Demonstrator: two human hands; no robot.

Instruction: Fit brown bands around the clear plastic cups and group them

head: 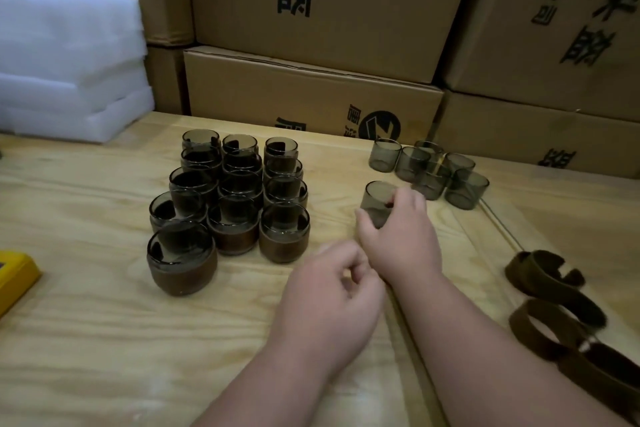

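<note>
Dim, warm light is falling from above; the hands (332, 288) are blurring slightly, and the boxes (329, 10) are bending at the edges.

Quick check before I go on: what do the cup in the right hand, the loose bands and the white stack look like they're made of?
Cup in the right hand: smoky clear plastic or glass; see-through, glossy.
Loose bands: brown, matte, leather- or felt-like; open-ended rings.
White stack: probably foam sheets; soft, layered edges.

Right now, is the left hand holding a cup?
No, the left hand is curled and empty; only the right hand grips a bare cup.
</note>
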